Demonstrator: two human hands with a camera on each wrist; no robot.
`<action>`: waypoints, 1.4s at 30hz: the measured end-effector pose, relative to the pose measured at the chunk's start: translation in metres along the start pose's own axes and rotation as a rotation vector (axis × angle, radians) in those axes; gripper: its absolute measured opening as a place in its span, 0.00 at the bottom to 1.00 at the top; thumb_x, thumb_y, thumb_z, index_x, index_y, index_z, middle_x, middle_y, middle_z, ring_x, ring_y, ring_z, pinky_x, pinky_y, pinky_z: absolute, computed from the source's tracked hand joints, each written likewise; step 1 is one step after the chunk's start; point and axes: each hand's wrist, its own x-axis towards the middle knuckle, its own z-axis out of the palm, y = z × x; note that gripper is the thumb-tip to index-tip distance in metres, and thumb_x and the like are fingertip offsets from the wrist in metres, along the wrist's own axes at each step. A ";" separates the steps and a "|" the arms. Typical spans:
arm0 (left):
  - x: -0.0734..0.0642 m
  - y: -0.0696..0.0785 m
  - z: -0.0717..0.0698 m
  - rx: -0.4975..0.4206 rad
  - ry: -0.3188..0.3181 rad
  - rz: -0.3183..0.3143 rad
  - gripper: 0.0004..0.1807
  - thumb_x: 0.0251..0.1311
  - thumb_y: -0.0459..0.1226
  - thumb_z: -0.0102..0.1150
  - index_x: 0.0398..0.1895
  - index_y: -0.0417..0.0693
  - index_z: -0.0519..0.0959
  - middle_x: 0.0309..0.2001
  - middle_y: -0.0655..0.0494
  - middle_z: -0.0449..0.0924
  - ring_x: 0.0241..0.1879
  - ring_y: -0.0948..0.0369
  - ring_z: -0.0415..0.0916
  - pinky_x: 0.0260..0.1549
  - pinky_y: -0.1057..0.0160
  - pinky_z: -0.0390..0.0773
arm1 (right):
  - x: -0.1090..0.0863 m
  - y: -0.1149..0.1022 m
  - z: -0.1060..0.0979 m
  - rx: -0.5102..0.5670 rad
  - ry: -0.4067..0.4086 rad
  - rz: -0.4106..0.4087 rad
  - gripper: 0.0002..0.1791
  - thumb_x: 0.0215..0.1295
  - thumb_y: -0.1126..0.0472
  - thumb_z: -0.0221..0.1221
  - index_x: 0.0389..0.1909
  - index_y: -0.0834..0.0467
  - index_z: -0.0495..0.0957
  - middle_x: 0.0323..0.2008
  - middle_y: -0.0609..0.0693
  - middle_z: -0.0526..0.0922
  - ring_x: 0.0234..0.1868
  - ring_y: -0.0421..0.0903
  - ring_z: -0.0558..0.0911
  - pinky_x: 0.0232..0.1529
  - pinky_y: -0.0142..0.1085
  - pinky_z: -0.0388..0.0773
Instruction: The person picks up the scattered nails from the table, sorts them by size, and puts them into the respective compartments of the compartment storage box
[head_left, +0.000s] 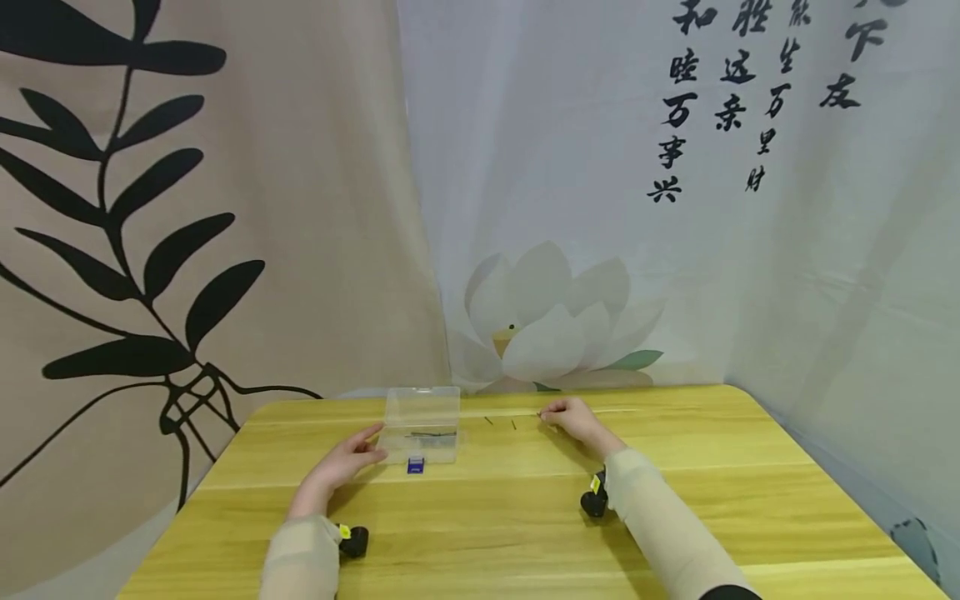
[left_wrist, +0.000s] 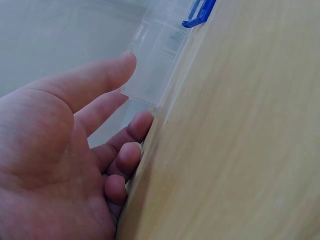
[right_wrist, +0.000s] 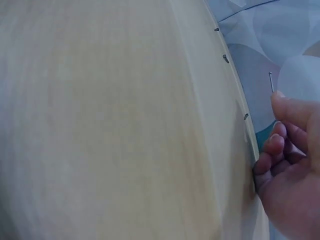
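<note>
A clear plastic box (head_left: 442,451) stands on the table with its lid (head_left: 422,407) raised at the back and a blue latch (head_left: 416,466) at the front. Several dark, thin pieces (head_left: 433,434) lie inside. At the box's left side is my left hand (head_left: 345,462), thumb and index finger extended against it and the other fingers loosely bent. My right hand (head_left: 573,419), near the table's far edge, pinches a thin metal nail (right_wrist: 271,81) between thumb and finger, its small head upward. Loose nails (head_left: 513,425) lie between box and right hand.
The wood-grain table (head_left: 480,525) ends at its far edge just behind the box and nails. Behind it hangs a printed cloth (head_left: 337,208) with leaves, a lotus and writing. A small black camera (head_left: 595,498) sits on the right wrist, another (head_left: 354,542) on the left.
</note>
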 end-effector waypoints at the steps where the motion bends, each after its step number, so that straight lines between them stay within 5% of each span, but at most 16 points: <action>1: 0.000 0.000 0.000 -0.002 -0.001 0.000 0.35 0.66 0.41 0.59 0.74 0.43 0.58 0.57 0.39 0.68 0.57 0.46 0.65 0.57 0.40 0.64 | 0.000 0.000 -0.001 -0.002 -0.002 -0.002 0.09 0.66 0.66 0.60 0.41 0.69 0.81 0.33 0.55 0.81 0.28 0.46 0.72 0.30 0.36 0.70; 8: -0.001 0.002 0.001 0.002 0.008 -0.002 0.35 0.67 0.40 0.58 0.74 0.43 0.59 0.60 0.36 0.67 0.60 0.43 0.64 0.57 0.39 0.64 | 0.001 -0.009 -0.005 -0.111 -0.013 -0.093 0.11 0.67 0.65 0.59 0.42 0.69 0.82 0.37 0.55 0.84 0.35 0.47 0.76 0.35 0.36 0.72; 21: -0.004 0.000 0.003 -0.005 0.007 -0.010 0.35 0.68 0.40 0.57 0.74 0.43 0.57 0.65 0.31 0.62 0.63 0.38 0.61 0.58 0.37 0.62 | 0.000 -0.035 -0.003 -0.069 -0.098 -0.108 0.15 0.70 0.62 0.57 0.48 0.70 0.79 0.40 0.55 0.81 0.47 0.63 0.75 0.49 0.56 0.72; 27: -0.002 0.000 0.003 -0.004 0.010 -0.012 0.35 0.67 0.41 0.57 0.74 0.44 0.58 0.65 0.32 0.62 0.63 0.39 0.60 0.59 0.37 0.61 | 0.002 -0.039 0.001 -0.077 -0.114 -0.129 0.14 0.69 0.63 0.57 0.47 0.70 0.79 0.40 0.54 0.81 0.48 0.65 0.74 0.49 0.57 0.71; 36: -0.001 0.003 0.003 0.001 0.017 -0.002 0.35 0.67 0.42 0.57 0.74 0.45 0.59 0.65 0.31 0.62 0.63 0.38 0.60 0.59 0.36 0.61 | 0.006 -0.048 0.014 -0.108 -0.143 -0.155 0.14 0.69 0.62 0.57 0.46 0.69 0.80 0.41 0.54 0.81 0.38 0.52 0.75 0.42 0.51 0.73; 42: -0.002 0.002 0.004 -0.002 0.030 0.001 0.34 0.67 0.40 0.57 0.74 0.44 0.59 0.63 0.32 0.64 0.62 0.39 0.62 0.58 0.37 0.62 | 0.009 -0.046 0.031 -0.127 -0.171 -0.173 0.12 0.68 0.62 0.58 0.45 0.67 0.82 0.42 0.53 0.82 0.43 0.46 0.78 0.49 0.50 0.75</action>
